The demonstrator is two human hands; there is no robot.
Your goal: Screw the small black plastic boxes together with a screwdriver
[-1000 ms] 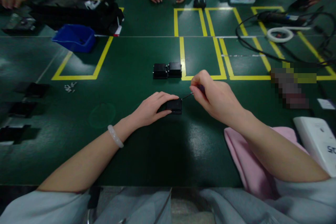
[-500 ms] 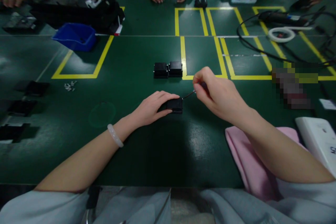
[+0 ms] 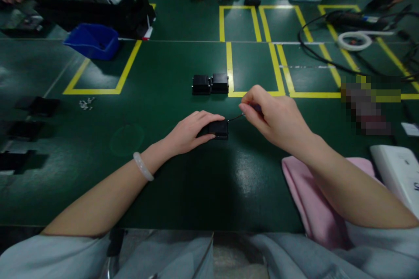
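Left hand (image 3: pixel 188 133) lies on the bench (image 3: pixel 157 96), fingers and thumb closed about a small black block (image 3: pixel 218 129) — pinning it down. Right hand (image 3: pixel 275 120), just to its right, is pinched shut on a thin tool (image 3: pixel 235 118) whose tip meets the block's far right corner. This looks like mid-work on that corner — it calls for a firm hold and a steady tip.

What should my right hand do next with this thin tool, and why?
Probably twist the thin tool gently in place: its tip meets the top right corner of the small black block, your right hand pinches its handle, and your left hand pins the block to the table.
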